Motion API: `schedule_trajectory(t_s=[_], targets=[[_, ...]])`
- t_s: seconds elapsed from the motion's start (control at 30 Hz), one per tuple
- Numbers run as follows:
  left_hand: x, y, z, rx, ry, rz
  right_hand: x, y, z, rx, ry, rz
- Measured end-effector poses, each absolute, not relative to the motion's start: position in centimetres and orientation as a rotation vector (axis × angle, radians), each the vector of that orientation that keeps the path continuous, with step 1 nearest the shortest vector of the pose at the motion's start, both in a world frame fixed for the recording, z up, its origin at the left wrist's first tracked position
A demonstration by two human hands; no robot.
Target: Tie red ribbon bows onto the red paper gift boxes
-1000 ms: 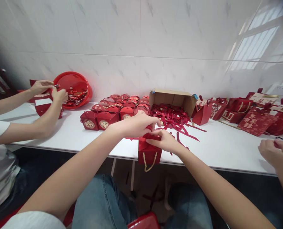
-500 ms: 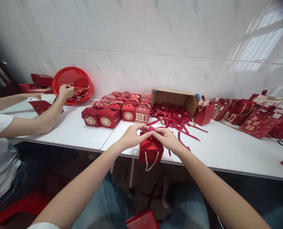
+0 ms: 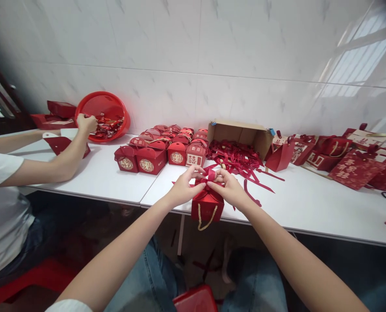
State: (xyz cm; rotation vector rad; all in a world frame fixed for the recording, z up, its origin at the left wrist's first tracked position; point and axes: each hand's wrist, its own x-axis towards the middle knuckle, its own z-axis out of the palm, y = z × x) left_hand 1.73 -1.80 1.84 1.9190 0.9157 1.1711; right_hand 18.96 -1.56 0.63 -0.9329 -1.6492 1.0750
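Note:
A red gift box with a gold rope handle stands at the table's front edge, its handle hanging down the near side. On its top a red ribbon stands up in a loop. My left hand pinches the ribbon from the left, thumb and fingers closed on it. From the right, my right hand grips the same ribbon, with the thumb tips close together over the box lid. The knot itself is partly hidden by the fingers.
Several finished red boxes stand left of centre. Behind my hands a cardboard box spills loose red ribbons. Red gift bags line the right. At left, a co-worker's hand reaches into a red basin of wrapped pieces.
The ribbon now rises in a visible loop between my hands, which have parted slightly at the top. The co-worker's hand has shifted a little within the basin.

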Motion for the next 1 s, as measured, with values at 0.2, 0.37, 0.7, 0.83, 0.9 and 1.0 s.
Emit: schedule_trajectory(t_s=[0.2,0.37,0.7,0.83,0.9,1.0], targets=[[1.8,-2.2,2.3,2.086,0.995,1.101,19.3,-1.5,0.2,-1.012,-1.648,0.916],[1.6,-2.1,2.3,2.110,1.006,1.092,19.2,-1.8,0.4,-0.982,-1.714,0.910],[1.6,-1.9,2.1,2.187,1.056,1.107,18.7,-2.1,0.3,-1.060,-1.689,0.712],[1.8,-1.8,2.0,2.227,1.054,1.139,18.9,-2.3,0.5,-1.100,-1.739,0.630],[1.9,-1.7,2.0,2.234,1.043,1.151,19.1,-2.5,0.6,-1.101,-1.775,0.549],[2.0,-1.5,1.9,2.251,1.047,1.158,19.3,-2.5,0.4,-1.093,-1.835,0.457]])
